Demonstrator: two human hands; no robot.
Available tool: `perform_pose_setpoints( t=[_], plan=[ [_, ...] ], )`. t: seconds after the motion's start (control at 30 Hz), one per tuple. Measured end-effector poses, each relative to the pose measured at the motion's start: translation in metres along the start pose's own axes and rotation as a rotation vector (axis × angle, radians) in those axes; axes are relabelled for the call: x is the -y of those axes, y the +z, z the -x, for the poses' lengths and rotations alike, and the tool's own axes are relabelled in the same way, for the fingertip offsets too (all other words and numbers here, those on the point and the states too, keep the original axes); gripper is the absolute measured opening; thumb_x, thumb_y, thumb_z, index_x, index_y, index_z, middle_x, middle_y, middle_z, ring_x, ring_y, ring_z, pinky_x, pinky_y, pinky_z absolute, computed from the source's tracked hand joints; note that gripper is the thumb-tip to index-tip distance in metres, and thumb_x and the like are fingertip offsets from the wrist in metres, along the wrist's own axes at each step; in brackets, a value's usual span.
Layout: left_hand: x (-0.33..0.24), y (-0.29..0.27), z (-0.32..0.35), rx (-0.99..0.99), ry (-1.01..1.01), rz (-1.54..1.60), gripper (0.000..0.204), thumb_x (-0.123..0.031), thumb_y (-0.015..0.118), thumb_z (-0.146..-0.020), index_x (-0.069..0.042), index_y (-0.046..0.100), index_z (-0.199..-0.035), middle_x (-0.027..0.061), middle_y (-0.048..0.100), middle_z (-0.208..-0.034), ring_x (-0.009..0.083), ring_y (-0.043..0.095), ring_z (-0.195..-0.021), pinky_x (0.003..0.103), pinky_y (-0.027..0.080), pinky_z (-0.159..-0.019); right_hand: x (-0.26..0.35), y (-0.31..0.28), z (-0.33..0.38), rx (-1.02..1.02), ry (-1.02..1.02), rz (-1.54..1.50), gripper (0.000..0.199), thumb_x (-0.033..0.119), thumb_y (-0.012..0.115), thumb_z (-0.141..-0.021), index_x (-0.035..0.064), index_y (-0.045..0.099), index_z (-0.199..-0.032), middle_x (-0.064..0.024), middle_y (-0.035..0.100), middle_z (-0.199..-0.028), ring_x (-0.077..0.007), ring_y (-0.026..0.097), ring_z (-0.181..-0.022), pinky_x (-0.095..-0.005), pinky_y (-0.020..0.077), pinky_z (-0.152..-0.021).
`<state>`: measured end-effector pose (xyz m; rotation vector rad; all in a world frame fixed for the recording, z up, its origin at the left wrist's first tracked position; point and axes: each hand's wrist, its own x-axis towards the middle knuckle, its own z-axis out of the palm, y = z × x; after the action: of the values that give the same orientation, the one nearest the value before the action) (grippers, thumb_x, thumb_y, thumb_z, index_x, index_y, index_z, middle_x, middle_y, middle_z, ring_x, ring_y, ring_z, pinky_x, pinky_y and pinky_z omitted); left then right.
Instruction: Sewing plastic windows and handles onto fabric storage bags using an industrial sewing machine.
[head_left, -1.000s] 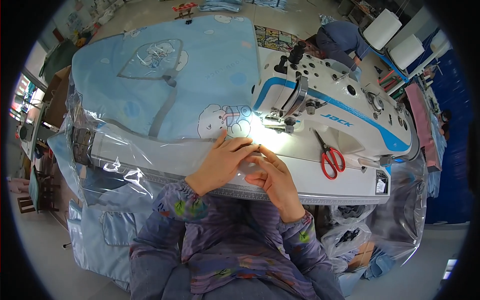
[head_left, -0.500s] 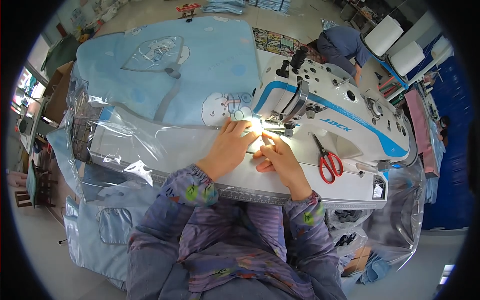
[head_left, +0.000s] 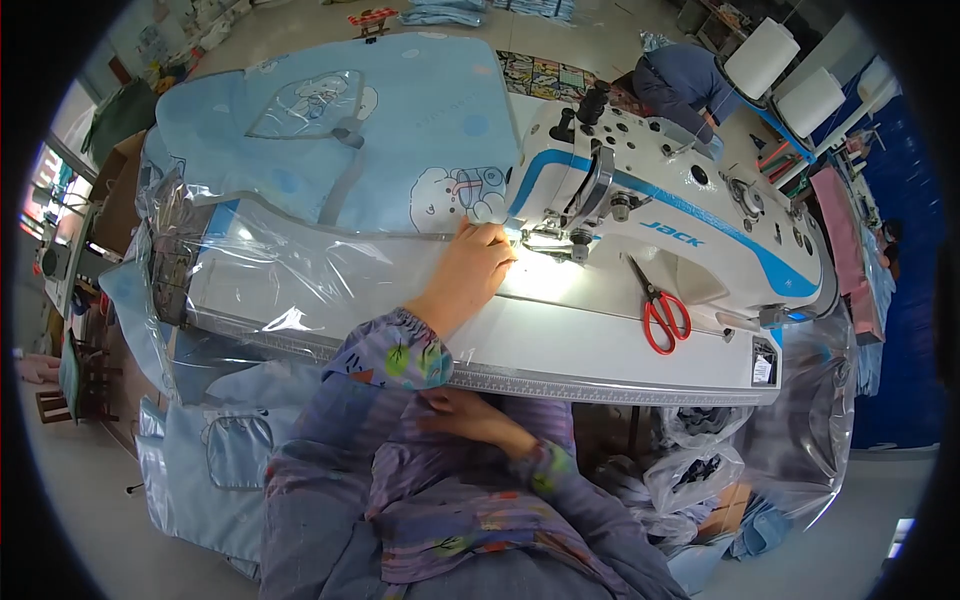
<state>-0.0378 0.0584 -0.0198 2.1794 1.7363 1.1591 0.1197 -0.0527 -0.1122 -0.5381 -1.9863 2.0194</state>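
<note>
My left hand is at the needle area of a white and blue sewing machine, its fingers bent together at the edge of a large light-blue fabric piece. The fabric carries cartoon prints and a clear pocket, and spreads over the table to the left. A bright lamp glares by the presser foot, hiding fine detail at the fingertips. Below the table's front edge, over my lap, is my right hand; it is blurred and its fingers are partly behind my left sleeve.
Red-handled scissors lie on the machine bed, right of the needle. Clear plastic sheeting covers the left of the table. White thread cones stand at the back right. A person bends down behind the machine. Blue pieces hang at lower left.
My right hand has left the needle area and dropped toward my lap. My left hand stays by the presser foot, its fingers now more bent. The view has shifted slightly.
</note>
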Motion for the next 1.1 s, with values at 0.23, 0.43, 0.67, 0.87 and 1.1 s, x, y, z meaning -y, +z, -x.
perform_pose_setpoints(
  t=[0.23, 0.43, 0.67, 0.87, 1.1],
  plan=[
    [-0.020, -0.039, 0.047, 0.252, -0.003, -0.280, 0.047, -0.040, 0.063, -0.096, -0.016, 0.060, -0.136, 0.0098, 0.047, -0.150, 0.0336, 0.035, -0.146, 0.069, 0.018, -0.118, 0.040, 0.042, 0.025, 0.255, 0.125, -0.478, 0.023, 0.016, 0.065, -0.101, -0.0031, 0.068, -0.113, -0.0041, 0.071, -0.106, -0.0140, 0.065, -0.098, -0.0296, 0.0513, -0.089],
    [-0.041, -0.039, 0.045, 0.245, -0.008, -0.245, 0.056, -0.047, 0.064, -0.095, -0.017, 0.057, -0.142, 0.0142, 0.044, -0.152, 0.0396, 0.031, -0.148, 0.072, 0.015, -0.117, 0.070, 0.031, 0.095, 0.108, 0.222, -0.627, 0.018, 0.010, 0.063, -0.102, -0.0023, 0.070, -0.113, -0.0061, 0.071, -0.107, -0.0147, 0.066, -0.099, -0.0292, 0.0510, -0.091],
    [-0.047, -0.067, 0.057, 0.231, 0.004, -0.037, 0.046, -0.028, 0.074, -0.090, -0.013, 0.064, -0.132, 0.0143, 0.050, -0.140, 0.0393, 0.043, -0.139, 0.061, 0.029, -0.118, 0.078, 0.018, 0.104, 0.094, 0.438, -0.702, 0.010, 0.010, 0.067, -0.099, 0.0019, 0.070, -0.104, -0.0052, 0.069, -0.111, -0.0118, 0.062, -0.106, -0.0265, 0.0468, -0.095],
    [-0.067, -0.186, 0.157, -0.610, -0.432, -0.396, 0.034, -0.004, 0.067, -0.090, -0.001, 0.067, -0.124, 0.0158, 0.066, -0.125, 0.0327, 0.060, -0.121, 0.041, 0.045, -0.106, 0.074, 0.007, 0.099, -0.123, 0.032, -0.553, 0.009, 0.012, 0.066, -0.099, 0.0037, 0.068, -0.102, -0.0028, 0.068, -0.098, -0.0048, 0.057, -0.084, -0.0204, 0.0442, -0.071],
    [-0.028, -0.238, 0.371, -1.281, -1.184, -0.123, 0.075, -0.034, 0.066, -0.100, 0.000, 0.030, -0.157, 0.0211, 0.037, -0.156, 0.0315, 0.043, -0.141, 0.041, 0.036, -0.115, 0.076, -0.012, 0.103, 0.037, 0.416, -0.790, 0.007, 0.009, 0.065, -0.097, 0.0039, 0.066, -0.093, -0.0069, 0.069, -0.107, -0.0084, 0.058, -0.093, -0.0248, 0.0439, -0.082]
  ],
)
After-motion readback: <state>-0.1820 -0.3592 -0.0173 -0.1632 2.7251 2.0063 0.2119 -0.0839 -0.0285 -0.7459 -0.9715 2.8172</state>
